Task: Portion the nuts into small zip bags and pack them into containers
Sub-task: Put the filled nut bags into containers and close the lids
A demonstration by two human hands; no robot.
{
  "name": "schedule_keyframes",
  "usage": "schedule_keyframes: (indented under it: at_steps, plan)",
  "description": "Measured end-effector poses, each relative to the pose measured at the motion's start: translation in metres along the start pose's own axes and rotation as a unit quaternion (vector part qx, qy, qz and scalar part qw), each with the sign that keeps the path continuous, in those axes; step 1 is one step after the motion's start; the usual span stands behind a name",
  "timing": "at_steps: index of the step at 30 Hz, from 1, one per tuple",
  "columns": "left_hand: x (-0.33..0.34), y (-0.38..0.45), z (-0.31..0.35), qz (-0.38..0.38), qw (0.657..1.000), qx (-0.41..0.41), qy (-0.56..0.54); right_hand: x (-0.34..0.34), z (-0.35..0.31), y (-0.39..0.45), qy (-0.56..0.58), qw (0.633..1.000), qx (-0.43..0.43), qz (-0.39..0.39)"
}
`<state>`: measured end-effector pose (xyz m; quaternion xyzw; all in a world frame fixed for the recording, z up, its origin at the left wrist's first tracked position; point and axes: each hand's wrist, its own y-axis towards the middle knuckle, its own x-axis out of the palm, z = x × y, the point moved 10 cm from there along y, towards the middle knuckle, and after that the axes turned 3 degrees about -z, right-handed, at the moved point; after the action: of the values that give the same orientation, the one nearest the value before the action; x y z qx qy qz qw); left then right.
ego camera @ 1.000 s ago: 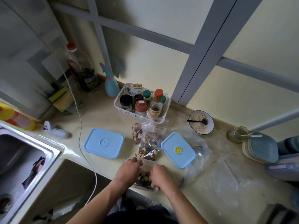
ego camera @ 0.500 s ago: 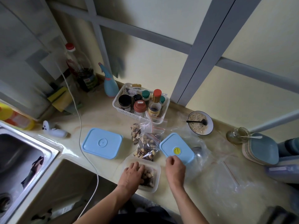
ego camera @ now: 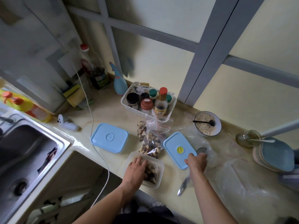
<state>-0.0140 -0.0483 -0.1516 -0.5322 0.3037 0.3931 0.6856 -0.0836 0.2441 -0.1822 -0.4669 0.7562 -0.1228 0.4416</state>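
Your left hand [ego camera: 135,169] lies flat, fingers relaxed, on a bag of nuts [ego camera: 151,173] sitting inside an open clear container [ego camera: 159,164] at the counter's front edge. Your right hand [ego camera: 196,161] is well apart from it, gripping the near corner of a blue lid [ego camera: 178,148] with a yellow dot, which lies just to the right of the container. The main risk, as a judgement, is the container's position: it sits so close to the counter edge that a push while fitting the lid could tip it off, spilling the bag. A spoon [ego camera: 182,187] lies near the edge beneath your right forearm, and a sweep of that arm could knock it to the floor. The bag looks bulky, so the lid may not seat unless you keep it pressed down. Two more filled zip bags [ego camera: 151,143] lie just behind the container, between it and a white basket of jars [ego camera: 129,106]. A second container with a blue lid [ego camera: 109,137] sits to the left, closed. Loose clear plastic [ego camera: 239,183] is spread to your right and could catch under the lid. A bowl of oats [ego camera: 205,123] stands further back.
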Motion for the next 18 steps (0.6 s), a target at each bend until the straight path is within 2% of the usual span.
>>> schedule_keyframes:
  at_steps: [4, 6, 9, 11, 13, 16, 18]
  plan:
    - [-0.003, -0.009, -0.009, 0.018, 0.999, -0.020, -0.032, 0.002, 0.001, 0.009, -0.051, 0.999, -0.006, 0.005]
    - [-0.008, -0.015, -0.012, 0.041, 0.998, -0.026, -0.046, -0.002, -0.010, -0.001, -0.053, 0.998, -0.036, -0.003]
    - [-0.031, -0.027, -0.016, 0.144, 0.988, -0.025, -0.051, -0.010, -0.024, -0.014, -0.012, 0.997, -0.081, -0.013]
    - [-0.044, -0.036, -0.031, 0.206, 0.972, -0.076, -0.079, -0.010, -0.033, -0.020, 0.000, 0.993, -0.113, -0.032]
    - [-0.052, -0.045, -0.052, 0.237, 0.950, -0.156, -0.134, -0.017, -0.045, -0.030, 0.010, 0.987, -0.153, -0.035]
    - [-0.044, -0.047, -0.077, 0.226, 0.922, -0.217, -0.229, -0.025, -0.058, -0.045, 0.013, 0.980, -0.198, -0.024]
    - [-0.041, -0.043, -0.081, 0.213, 0.912, -0.206, -0.282, -0.009, -0.053, -0.053, 0.011, 0.978, -0.196, -0.075]
